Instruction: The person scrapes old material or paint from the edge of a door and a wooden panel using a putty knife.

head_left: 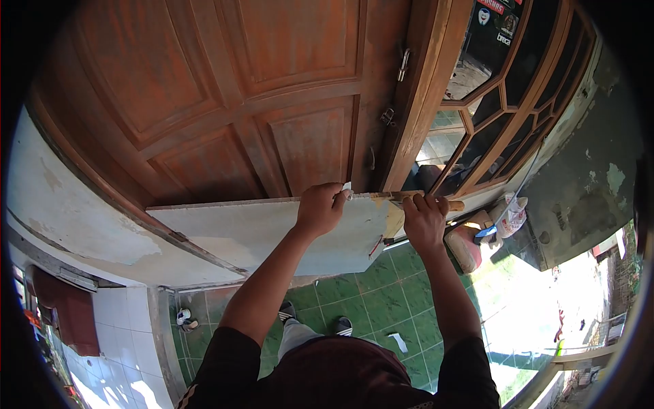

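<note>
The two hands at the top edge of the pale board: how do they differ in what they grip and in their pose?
The left hand closes over the top edge of the pale board, with knuckles toward the camera, while the right hand wraps around a wooden handle beyond the board's end. The left hand sits over the board's face; the right hand sits past its right end, near the wooden door frame. Both hands are bare, closed and at nearly the same height.

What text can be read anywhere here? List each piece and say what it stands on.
"brea": white letters, likely cut off, on the dark sticker panel behind the window glass at top right.
Red label with white letters on the same panel: too blurred to read.
White bag by the doorway: no print legible.
Nothing else carries readable text.
</note>
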A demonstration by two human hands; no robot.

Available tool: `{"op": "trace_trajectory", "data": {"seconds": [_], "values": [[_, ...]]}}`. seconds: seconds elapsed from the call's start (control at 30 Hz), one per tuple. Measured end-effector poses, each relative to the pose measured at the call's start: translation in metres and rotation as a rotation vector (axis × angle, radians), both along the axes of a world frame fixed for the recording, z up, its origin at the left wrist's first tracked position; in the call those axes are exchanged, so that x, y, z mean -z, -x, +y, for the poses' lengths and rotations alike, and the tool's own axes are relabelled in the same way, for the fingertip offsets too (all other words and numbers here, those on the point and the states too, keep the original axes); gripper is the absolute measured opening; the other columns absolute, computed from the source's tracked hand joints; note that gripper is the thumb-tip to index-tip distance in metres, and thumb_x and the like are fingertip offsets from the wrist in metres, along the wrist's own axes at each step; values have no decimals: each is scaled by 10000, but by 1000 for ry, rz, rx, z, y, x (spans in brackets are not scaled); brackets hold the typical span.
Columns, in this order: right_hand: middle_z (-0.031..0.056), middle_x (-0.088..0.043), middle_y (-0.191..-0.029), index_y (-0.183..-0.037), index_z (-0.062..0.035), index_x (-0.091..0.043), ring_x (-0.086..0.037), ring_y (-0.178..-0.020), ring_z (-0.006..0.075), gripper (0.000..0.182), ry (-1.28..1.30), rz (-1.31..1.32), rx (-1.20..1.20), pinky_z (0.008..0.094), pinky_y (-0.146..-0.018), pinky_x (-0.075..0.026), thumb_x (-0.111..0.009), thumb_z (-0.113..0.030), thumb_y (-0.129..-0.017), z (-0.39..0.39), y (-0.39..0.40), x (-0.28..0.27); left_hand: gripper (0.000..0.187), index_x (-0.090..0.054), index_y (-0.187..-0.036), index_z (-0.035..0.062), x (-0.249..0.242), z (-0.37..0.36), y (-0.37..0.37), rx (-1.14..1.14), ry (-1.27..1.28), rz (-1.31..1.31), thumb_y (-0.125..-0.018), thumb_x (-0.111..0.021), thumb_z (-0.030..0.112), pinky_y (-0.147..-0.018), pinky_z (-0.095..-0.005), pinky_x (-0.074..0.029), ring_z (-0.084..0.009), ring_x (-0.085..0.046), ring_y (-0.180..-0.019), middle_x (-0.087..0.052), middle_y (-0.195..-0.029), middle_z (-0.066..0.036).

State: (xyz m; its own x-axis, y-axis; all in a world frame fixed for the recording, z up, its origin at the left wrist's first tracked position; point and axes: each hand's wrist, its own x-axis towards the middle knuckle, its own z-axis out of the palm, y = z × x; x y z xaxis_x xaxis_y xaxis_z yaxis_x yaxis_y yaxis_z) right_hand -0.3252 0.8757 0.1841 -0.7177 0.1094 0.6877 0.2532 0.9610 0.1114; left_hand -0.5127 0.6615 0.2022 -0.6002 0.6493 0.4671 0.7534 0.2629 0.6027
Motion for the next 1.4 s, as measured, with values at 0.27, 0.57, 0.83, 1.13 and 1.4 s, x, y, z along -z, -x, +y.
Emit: {"op": "trace_trajectory", "data": {"seconds": [0.27,0.57,0.83,1.13,1.4], "values": [[45,-661,-1035,-1181,-130,-733,-651,-1017,260,503,123,-199,-264,538,-1023,-396,-824,-516,-872,-69,18,48,252,-699,-901,-10,0,-4,-4,53,-35,-26,-1035,-725,201,-618,-462,-476,-413,-635,-655,-636,-738,-230],[179,-633,-1130,-1408,-6,-561,-619,-1002,385,1076,333,333,-120,556,-917,-498,-1072,-452,-573,-50,2,55,261,-690,-890,1,0,-7,-6,48,-24,26,-1034,-725,215,-622,-477,-486,-430,-642,-670,-646,-749,-228],[152,-746,-1000,-1218,14,-684,-734,-860,338,401,491,594,-87,436,-803,-551,-883,-80,-883,-55,27,72,249,-701,-910,0,-3,-6,-6,35,20,-14,-1036,-724,213,-634,-471,-495,-426,-652,-685,-647,-749,-229],[130,-808,-1032,-1121,0,-693,-769,-883,297,293,302,629,-49,401,-772,-549,-860,7,-879,-55,40,72,222,-722,-939,-7,-2,-7,-7,42,10,-2,-1034,-723,194,-652,-474,-510,-443,-671,-716,-682,-789,-236],[121,-812,-1013,-1084,-23,-703,-787,-854,275,211,210,678,-83,406,-802,-555,-798,51,-911,-46,48,83,191,-724,-942,-1,5,-4,-6,23,-38,42,-1024,-724,171,-660,-482,-516,-452,-691,-754,-697,-814,-242]]}}
